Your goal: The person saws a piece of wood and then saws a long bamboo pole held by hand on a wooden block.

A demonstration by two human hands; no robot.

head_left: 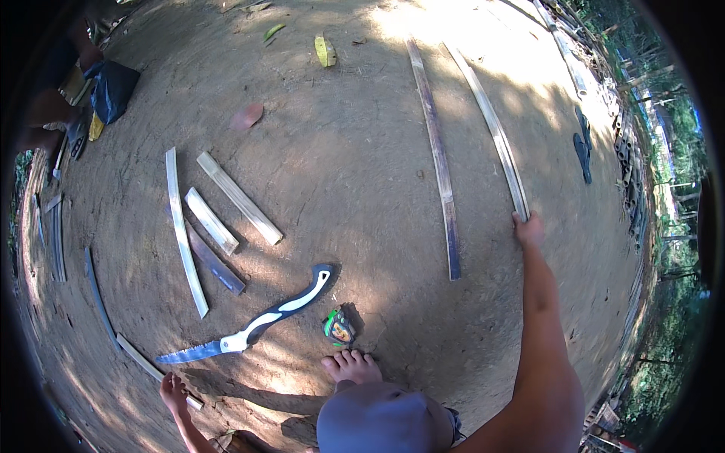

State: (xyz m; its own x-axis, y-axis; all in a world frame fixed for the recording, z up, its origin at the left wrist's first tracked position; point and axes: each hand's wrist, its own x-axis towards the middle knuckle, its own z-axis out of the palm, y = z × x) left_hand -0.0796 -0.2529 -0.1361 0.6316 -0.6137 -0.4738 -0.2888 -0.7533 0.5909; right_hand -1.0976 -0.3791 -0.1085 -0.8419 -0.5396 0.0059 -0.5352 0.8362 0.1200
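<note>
Rim and shadow hide most of another person point(51, 109). Your left hand point(174, 391) overlaps a narrow slat point(138, 354); I cannot tell whether its grip closes. Beyond a smooth, curved-handled saw point(291, 304), your right hand point(530, 229) pinches the near end of a long, pale slat point(495, 130), its far end fading into glare.

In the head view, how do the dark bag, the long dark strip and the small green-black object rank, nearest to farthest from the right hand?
1. Long dark strip, close left
2. Small green-black object, lower left
3. Dark bag, far upper left
</note>
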